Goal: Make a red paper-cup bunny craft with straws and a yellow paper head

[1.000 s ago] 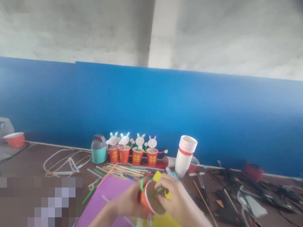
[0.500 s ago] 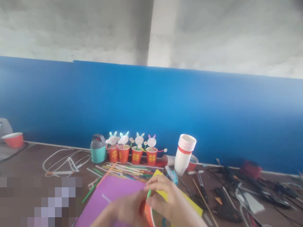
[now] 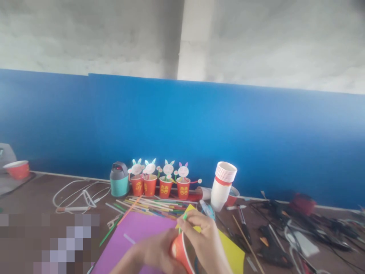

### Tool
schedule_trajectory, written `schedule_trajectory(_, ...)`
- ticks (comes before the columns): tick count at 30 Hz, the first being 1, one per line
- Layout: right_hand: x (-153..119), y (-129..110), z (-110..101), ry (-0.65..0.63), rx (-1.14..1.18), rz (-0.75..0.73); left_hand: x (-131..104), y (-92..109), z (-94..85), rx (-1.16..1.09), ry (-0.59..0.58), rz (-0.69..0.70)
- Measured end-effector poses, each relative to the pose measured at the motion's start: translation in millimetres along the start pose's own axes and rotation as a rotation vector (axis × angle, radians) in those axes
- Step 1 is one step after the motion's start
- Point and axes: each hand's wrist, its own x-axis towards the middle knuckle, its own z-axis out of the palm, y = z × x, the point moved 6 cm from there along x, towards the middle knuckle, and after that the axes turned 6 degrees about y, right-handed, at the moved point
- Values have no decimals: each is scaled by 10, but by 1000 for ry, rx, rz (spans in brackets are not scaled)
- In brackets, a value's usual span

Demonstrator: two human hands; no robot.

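Note:
My left hand (image 3: 155, 249) is closed round the side of a red paper cup (image 3: 181, 251), which is tilted with its mouth turned to the right. At the cup's upper rim, my right hand (image 3: 203, 236) pinches a thin green stick (image 3: 185, 216); its tip sticks out above the fingers. Whether the stick is fixed to the cup is hidden by my fingers. Beneath my hands lie a purple sheet (image 3: 129, 228) and a yellow sheet (image 3: 232, 247).
Several red cups with rabbit-faced figures (image 3: 183, 188) line the blue partition (image 3: 171, 121). Coloured sticks (image 3: 154, 205) lie before them. A teal container (image 3: 119, 185) stands left, a stack of white cups (image 3: 221, 192) right. Glue guns (image 3: 273, 247) and cables clutter the right side.
My right fingers have drawn together in a pinch at the green stick, whose tip now shows higher. More of the red cup is visible between my hands.

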Motion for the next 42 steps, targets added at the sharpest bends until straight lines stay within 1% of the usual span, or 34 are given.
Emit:
schedule_trajectory(3,-12,26,0,37,1,10,-6,12,43,140,-84,16)
schedule_trajectory(5,-19,15,-21,82,0,3,-1,-11,50,197,-90,9)
schedule_trajectory(7,-19,-6,-61,143,-10,-7,9,-20,71,218,-92,22)
schedule_trajectory(9,-7,-29,-102,180,-24,-20,23,-17,103,169,-98,50)
schedule_trajectory(10,5,-41,-115,173,-29,-31,31,-21,116,117,-101,58)
schedule_trajectory(12,37,-62,-130,106,-40,-58,51,-51,120,-11,-93,57)
schedule_trajectory(15,86,-49,-181,-19,-50,-56,85,-122,48,-155,-15,50)
schedule_trajectory(18,137,17,-308,-29,-40,-6,107,-160,-53,-251,79,80)
schedule_trajectory(21,166,88,-337,-95,-68,35,119,-195,-120,-294,163,95)
schedule_trajectory(22,171,108,-323,-123,-84,47,122,-215,-123,-287,173,84)
schedule_trajectory(24,175,130,-281,-155,-110,62,130,-264,-92,-252,149,48)
schedule_trajectory(26,177,125,-242,-156,-114,59,136,-310,-59,-216,125,8)
schedule_trajectory(28,178,118,-229,-123,-95,68,140,-323,-54,-208,144,-1)
schedule_trajectory(31,176,133,-241,-57,-21,108,146,-266,-54,-251,184,41)
schedule_trajectory(35,167,163,-224,-17,71,134,146,-170,-30,-351,186,98)
schedule_trajectory(38,178,171,-203,-27,85,142,135,-171,-8,-343,158,104)
schedule_trajectory(40,199,170,-204,-72,84,138,132,-199,-4,-319,145,113)
schedule_trajectory(41,214,180,-231,-75,90,142,133,-219,-22,-322,170,118)
schedule_trajectory(42,230,202,-279,-55,96,150,136,-242,-56,-338,224,120)
